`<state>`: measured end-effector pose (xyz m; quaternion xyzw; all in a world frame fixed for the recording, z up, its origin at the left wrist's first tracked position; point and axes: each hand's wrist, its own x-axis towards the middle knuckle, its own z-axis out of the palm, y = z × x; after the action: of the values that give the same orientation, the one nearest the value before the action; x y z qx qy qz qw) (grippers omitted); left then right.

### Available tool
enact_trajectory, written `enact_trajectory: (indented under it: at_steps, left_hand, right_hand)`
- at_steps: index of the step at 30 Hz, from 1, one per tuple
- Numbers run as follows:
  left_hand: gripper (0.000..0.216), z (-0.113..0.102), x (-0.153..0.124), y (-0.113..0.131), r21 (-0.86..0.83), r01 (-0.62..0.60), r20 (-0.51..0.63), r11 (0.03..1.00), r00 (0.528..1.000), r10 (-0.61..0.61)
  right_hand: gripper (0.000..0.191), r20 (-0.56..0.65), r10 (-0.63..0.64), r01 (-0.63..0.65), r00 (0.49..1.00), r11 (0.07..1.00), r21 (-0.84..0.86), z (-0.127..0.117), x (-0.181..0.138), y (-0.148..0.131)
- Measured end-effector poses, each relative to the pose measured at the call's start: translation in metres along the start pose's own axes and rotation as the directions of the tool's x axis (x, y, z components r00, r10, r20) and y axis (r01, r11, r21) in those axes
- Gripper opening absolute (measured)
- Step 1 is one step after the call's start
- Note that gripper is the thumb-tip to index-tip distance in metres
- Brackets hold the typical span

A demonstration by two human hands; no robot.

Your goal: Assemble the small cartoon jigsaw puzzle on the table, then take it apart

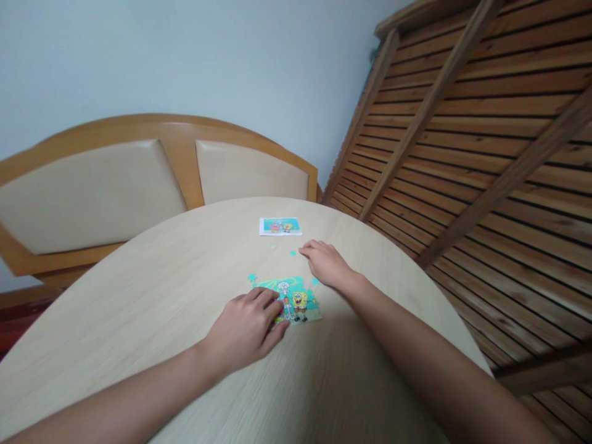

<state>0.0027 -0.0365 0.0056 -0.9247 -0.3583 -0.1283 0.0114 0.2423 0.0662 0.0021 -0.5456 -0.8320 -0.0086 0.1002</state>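
Observation:
A cartoon jigsaw puzzle (pixel 300 302), mostly joined, lies on the pale round table (pixel 185 271). My left hand (pixel 247 320) rests over its left part, fingers spread and lightly bent, hiding some of the picture. Beyond the puzzle, my right hand (pixel 326 262) is low over the table with its fingers drawn together. Just left of those fingertips is a small turquoise puzzle piece (pixel 293 253); whether they touch it, or pinch another, I cannot tell. Other loose bits are a turquoise piece (pixel 252 278) by the top left corner and a pale piece (pixel 273 246) farther back.
Behind the loose pieces lies a white-edged picture card (pixel 282 227) with similar cartoon figures. A wooden headboard with cream panels (pixel 250 169) stands past the table's far edge. Slatted wood (pixel 462 154) leans along the right side, against a pale wall (pixel 208 61).

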Motion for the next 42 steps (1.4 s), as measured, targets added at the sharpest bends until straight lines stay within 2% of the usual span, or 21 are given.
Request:
enact_trajectory:
  at_steps: [6,11,17,26,32,38,42]
  left_hand:
    - [0.027,-0.001,0.001,0.002,0.009,0.008,0.008,1.000,1.000,-0.008]
    - [0.026,-0.001,0.000,0.002,0.018,0.009,0.006,1.000,1.000,-0.009]
    - [0.026,-0.001,0.000,0.002,0.019,0.006,0.001,1.000,1.000,-0.006]
    - [0.027,0.001,-0.001,0.002,0.029,-0.005,-0.016,1.000,1.000,0.006]
    - [0.026,0.001,-0.001,0.003,0.016,-0.005,-0.032,1.000,0.999,0.005]
    - [0.026,0.001,-0.001,0.003,0.023,0.005,-0.020,1.000,1.000,-0.004]
    - [0.026,0.000,-0.001,0.003,0.028,0.007,0.000,1.000,1.000,-0.007]
  right_hand:
    - [0.048,0.010,-0.015,0.015,1.000,0.998,0.069,-0.010,-0.048,0.010]
    - [0.043,0.024,-0.076,0.072,0.997,0.988,0.134,-0.021,-0.072,0.016]
    - [0.032,0.020,-0.146,0.140,0.989,0.971,0.196,-0.029,-0.074,0.021]
    - [0.016,0.058,-0.071,0.061,0.996,0.985,0.161,-0.031,-0.074,0.021]
    - [0.005,0.123,-0.016,-0.011,0.992,0.977,0.213,-0.039,-0.077,0.013]
    - [0.018,0.253,-0.012,-0.049,0.967,0.971,0.234,-0.046,-0.079,0.002]
    - [0.016,0.241,-0.055,-0.013,0.969,0.962,0.271,-0.050,-0.082,0.001]
